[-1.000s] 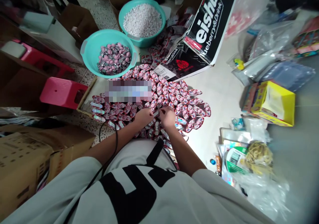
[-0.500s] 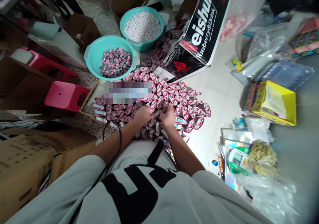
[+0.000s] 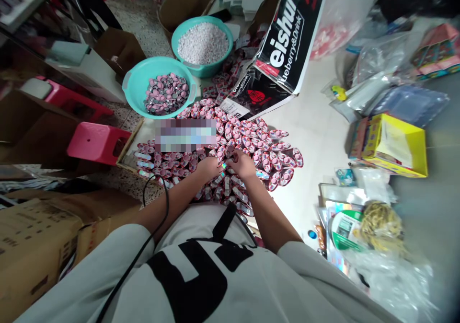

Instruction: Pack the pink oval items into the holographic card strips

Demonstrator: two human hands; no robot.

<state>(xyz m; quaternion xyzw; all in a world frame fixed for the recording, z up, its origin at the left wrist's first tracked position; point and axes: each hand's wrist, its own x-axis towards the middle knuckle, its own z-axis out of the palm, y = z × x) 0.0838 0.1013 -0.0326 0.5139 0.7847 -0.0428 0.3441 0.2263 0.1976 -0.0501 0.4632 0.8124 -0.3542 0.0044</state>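
A small pink packet (image 3: 225, 163), apparently one, is pinched between the left hand (image 3: 208, 166) and right hand (image 3: 243, 163), fingers closed on it, above the packet pile (image 3: 266, 150) on the tabletop (image 3: 319, 136).

Pale table (image 3: 316, 136) under pink packets (image 3: 251, 143)

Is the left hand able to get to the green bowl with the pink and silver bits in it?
Probably yes. The left hand is busy on the pile of pink packets, and the green bowl sits just beyond that pile on the left side. Nothing tall stands between them, though it looks like a stretch forward.
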